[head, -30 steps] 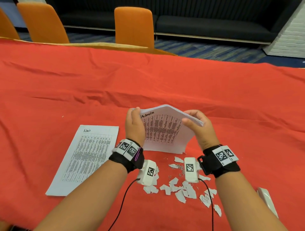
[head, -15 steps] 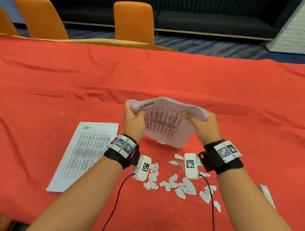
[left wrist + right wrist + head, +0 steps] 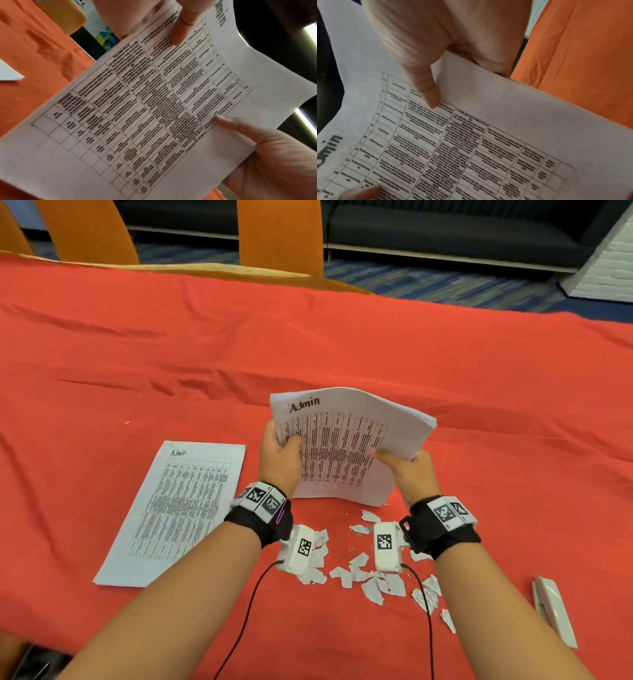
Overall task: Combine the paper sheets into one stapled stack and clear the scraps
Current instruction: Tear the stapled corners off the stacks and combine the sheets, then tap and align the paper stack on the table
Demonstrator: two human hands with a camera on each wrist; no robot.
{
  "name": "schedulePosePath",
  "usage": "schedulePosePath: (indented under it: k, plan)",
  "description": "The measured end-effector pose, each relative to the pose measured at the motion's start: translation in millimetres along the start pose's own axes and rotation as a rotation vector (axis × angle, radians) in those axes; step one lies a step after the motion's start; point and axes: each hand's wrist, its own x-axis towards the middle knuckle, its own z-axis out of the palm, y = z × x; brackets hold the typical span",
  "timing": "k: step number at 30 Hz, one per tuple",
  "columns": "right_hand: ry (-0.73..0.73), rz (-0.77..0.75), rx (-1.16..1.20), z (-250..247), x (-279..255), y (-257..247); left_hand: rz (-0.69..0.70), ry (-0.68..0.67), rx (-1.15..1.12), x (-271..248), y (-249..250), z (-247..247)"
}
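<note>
A red cloth (image 3: 308, 347) covers the table, creased in long folds, and a strip of the yellow table edge (image 3: 212, 270) shows along its far side. Beyond that edge stand orange chairs (image 3: 281, 232), one near the middle and others off to the left. Behind the chairs lies blue patterned carpet (image 3: 428, 280), then a long dark sofa (image 3: 445, 231). Right of the sofa is a white brick wall (image 3: 609, 268).
</note>
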Motion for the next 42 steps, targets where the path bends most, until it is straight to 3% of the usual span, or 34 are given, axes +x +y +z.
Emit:
schedulePosePath:
  k: [10,18,24,27,31,36,42]
  plan:
    - [0.004,0.241,-0.113,-1.7,0.2,59.2,-0.159,0.008,0.061,-14.0,-52.5,9.3]
    - [-0.032,0.123,-0.068,12.9,7.2,27.3,-0.061,0.046,0.156,5.5,-30.8,-4.9]
    - [-0.123,0.053,-0.205,73.8,3.2,13.3,-0.036,0.122,0.252,41.2,-11.0,-81.0]
    - [-0.242,0.077,-0.380,126.6,-4.1,21.6,-0.099,0.159,0.351,63.7,-15.2,-139.4]
    - [-0.371,0.196,-0.409,199.6,-19.3,50.7,-0.246,0.146,0.486,84.9,-36.3,-216.9]
    - [-0.403,0.314,-0.468,264.6,-33.9,93.5,-0.372,0.095,0.605,98.9,-79.0,-285.9]
    - [-0.354,0.313,-0.756,299.2,-42.5,124.8,-0.393,0.059,0.731,105.1,-120.1,-313.0]
